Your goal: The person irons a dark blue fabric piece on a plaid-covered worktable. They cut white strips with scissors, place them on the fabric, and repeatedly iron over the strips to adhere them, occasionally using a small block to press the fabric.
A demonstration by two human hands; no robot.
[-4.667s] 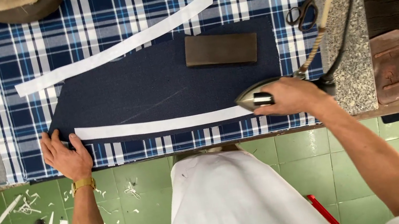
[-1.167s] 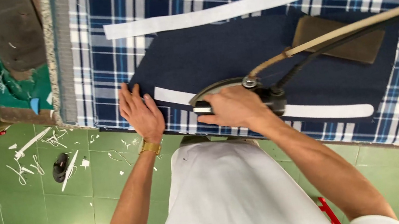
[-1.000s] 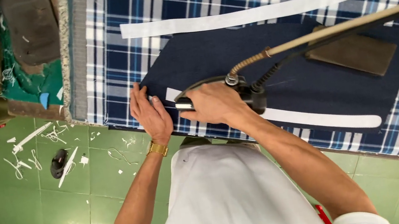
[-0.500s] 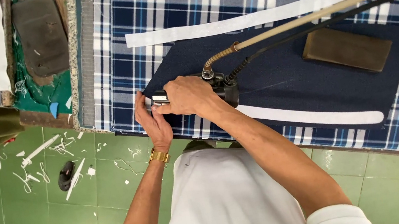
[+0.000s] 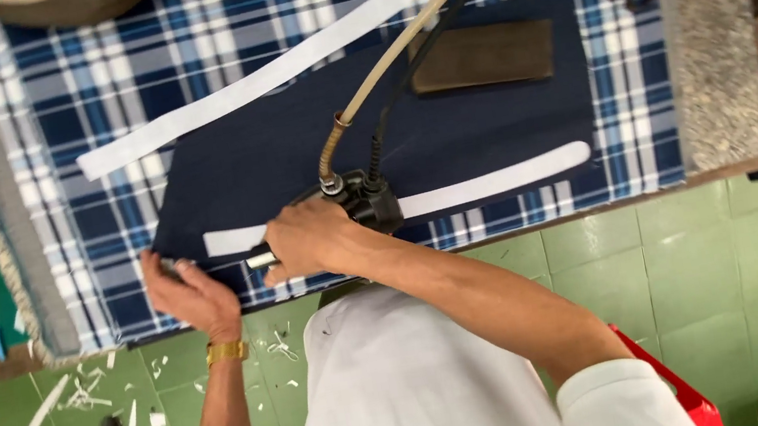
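No packages, labels, signs or screens in view.

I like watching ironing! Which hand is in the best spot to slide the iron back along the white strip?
Probably the right hand: it already grips the black steam iron on the long white fabric strip. The left hand only pins the dark navy cloth panel's corner.
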